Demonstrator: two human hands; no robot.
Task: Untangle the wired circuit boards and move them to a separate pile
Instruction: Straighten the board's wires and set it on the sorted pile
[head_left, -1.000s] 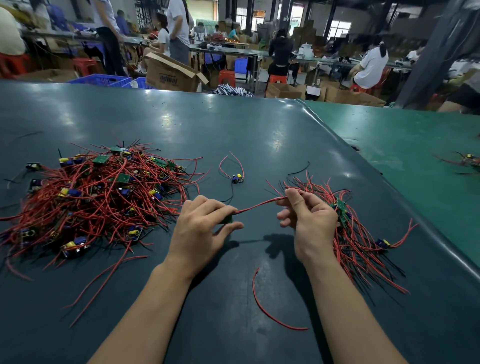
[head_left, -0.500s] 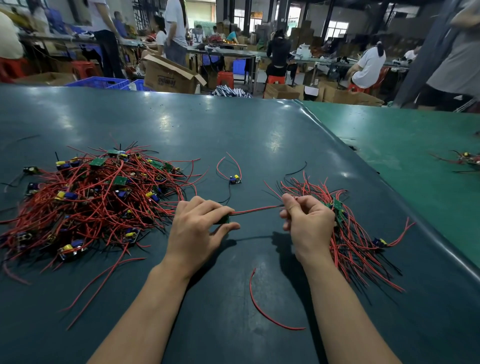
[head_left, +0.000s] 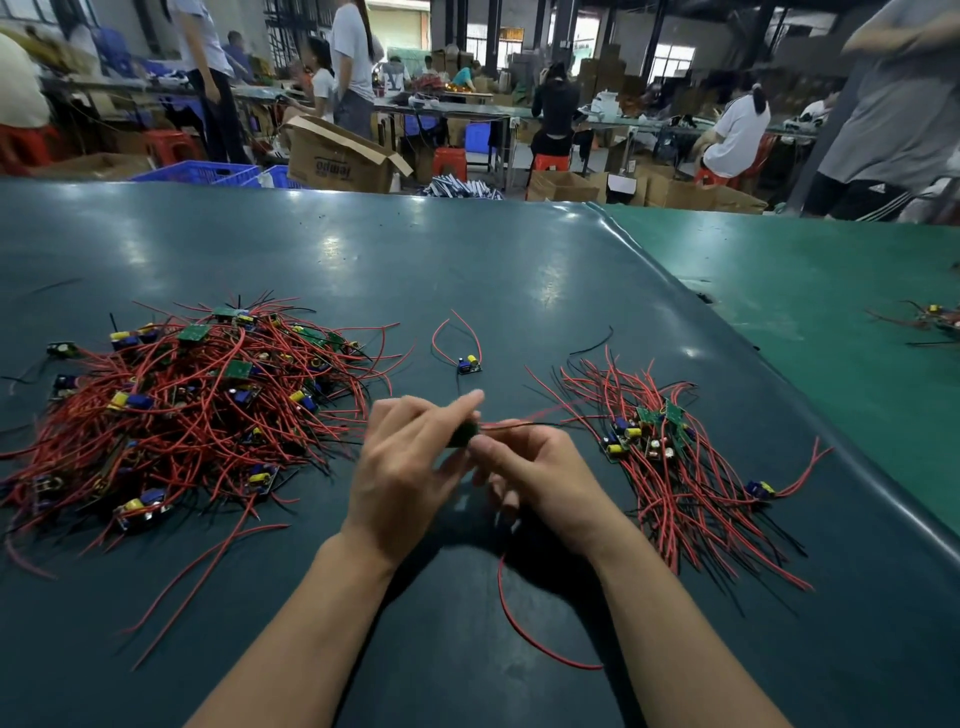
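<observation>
A big tangled pile of small circuit boards with red and black wires (head_left: 192, 410) lies on the dark table at the left. A smaller, combed-out pile (head_left: 670, 467) lies at the right. Between them my left hand (head_left: 410, 467) pinches a small green board (head_left: 462, 434), whose red and black wires run right toward the smaller pile. My right hand (head_left: 540, 478) sits right beside the left, its thumb at the board where the wires leave it. Blur hides the exact finger hold there.
A single board with looped red wires (head_left: 467, 364) lies beyond my hands. A loose red wire (head_left: 524, 634) curves on the table near my right forearm. The lighter green table (head_left: 831, 312) adjoins at the right, with another small bundle (head_left: 935, 322) on it. People work at benches behind.
My right hand has slid left along the wires from the small pile to meet my left hand at the board. The left hand has lifted and turned slightly.
</observation>
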